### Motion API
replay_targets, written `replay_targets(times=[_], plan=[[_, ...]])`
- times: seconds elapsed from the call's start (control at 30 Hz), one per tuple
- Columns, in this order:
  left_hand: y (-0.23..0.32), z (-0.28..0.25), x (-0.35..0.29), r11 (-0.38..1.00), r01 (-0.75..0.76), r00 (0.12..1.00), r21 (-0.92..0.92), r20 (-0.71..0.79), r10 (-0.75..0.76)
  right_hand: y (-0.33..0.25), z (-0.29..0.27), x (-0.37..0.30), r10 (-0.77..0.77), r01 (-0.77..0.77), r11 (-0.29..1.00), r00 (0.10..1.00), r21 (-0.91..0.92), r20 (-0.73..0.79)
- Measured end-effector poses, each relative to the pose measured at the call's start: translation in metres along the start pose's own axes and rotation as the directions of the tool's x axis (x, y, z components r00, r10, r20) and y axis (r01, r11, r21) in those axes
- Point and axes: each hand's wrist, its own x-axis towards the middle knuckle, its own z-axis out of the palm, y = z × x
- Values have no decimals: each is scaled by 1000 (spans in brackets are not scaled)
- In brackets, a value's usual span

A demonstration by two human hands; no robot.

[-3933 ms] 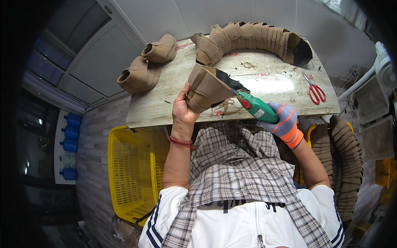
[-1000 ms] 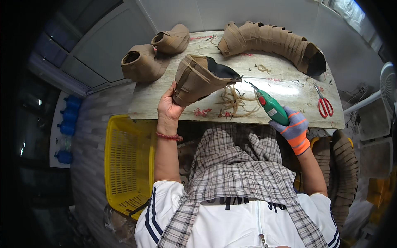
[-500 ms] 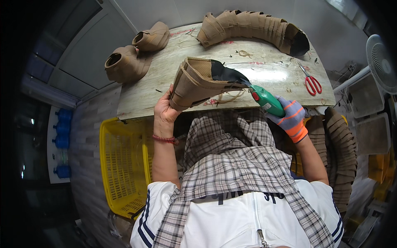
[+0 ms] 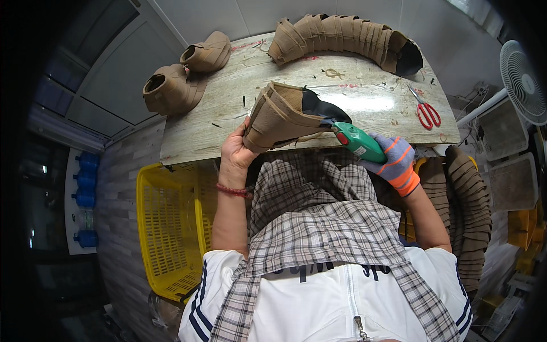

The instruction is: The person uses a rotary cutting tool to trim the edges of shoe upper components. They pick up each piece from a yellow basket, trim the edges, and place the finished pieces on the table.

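My bare left hand [image 4: 237,146] grips a brown shoe upper [image 4: 272,121] with a black lining patch, held up over the table's near edge. In my right hand [image 4: 394,162], which wears a grey and orange striped glove, is a green handheld electric trimmer [image 4: 361,142]. Its tip meets the edge of the upper beside the black lining. The fingers of my left hand are partly hidden behind the upper.
On the table [image 4: 222,134] lie red-handled scissors [image 4: 424,108], a long row of nested uppers [image 4: 342,40] and two stacked groups [image 4: 168,91] at the left. A yellow basket [image 4: 149,228] stands below left; more nested uppers [image 4: 470,211] hang at the right beside a white fan [image 4: 524,82].
The upper and my left hand have shifted slightly right. The trimmer has moved a little left and down, its tip now further along the upper's edge. A dark scrap now shows on the table.
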Motion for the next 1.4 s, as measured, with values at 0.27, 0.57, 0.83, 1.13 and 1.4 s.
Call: replay_targets(times=[0.27, 0.57, 0.83, 1.13, 1.4], plan=[[-14, 0, 3, 989, -74, 996, 131, 67, 66, -16, 7, 8, 50, -51, 996, 999, 72, 11], [-39, 13, -6, 816, -374, 922, 440, 269, 278, -39, 21, 30, 263, -293, 895, 956, 336, 131], [-55, 13, -7, 584, -580, 815, 568, 417, 403, -48, 35, 45, 525, -654, 566, 755, 502, 392], [-65, -9, 3, -260, -575, 610, 776, 618, 495, -43, 38, 68, 576, -724, 444, 682, 528, 450], [-61, -23, 4, -747, -409, 538, 524, 800, 266, -41, 30, 86, 579, -780, 264, 599, 568, 553]])
